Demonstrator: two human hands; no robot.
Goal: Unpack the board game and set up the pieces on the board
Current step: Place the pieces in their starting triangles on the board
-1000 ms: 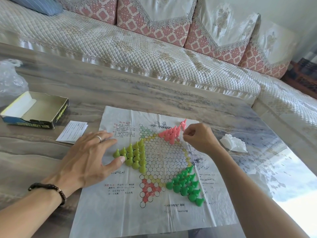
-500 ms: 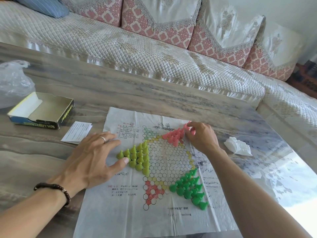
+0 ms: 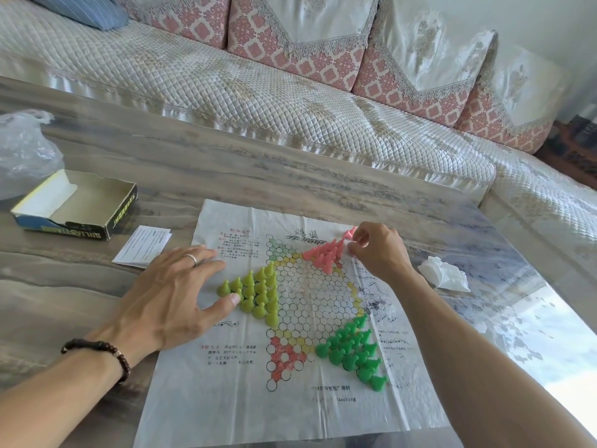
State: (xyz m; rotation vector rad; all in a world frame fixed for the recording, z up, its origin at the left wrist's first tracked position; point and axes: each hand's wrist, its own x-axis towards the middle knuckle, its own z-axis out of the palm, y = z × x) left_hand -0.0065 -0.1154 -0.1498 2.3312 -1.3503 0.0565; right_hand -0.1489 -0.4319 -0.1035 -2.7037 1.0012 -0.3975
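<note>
Two bare forearms, no sleeves in view. Left hand [image 3: 171, 295]: plain silver-coloured ring [image 3: 191, 259] on one finger, smooth band without a stone. Left wrist: bracelet [image 3: 100, 354] of dark brown round beads, strung close, with one small lighter bead among them. Right hand [image 3: 378, 250] and wrist: nothing worn. Nails short and unpainted where visible.

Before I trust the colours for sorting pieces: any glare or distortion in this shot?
Head view: strong window glare washes out the glossy grey table at lower right; wide-angle lens bows the sofa edge; pink pawn pieces look pale but readable.
</note>
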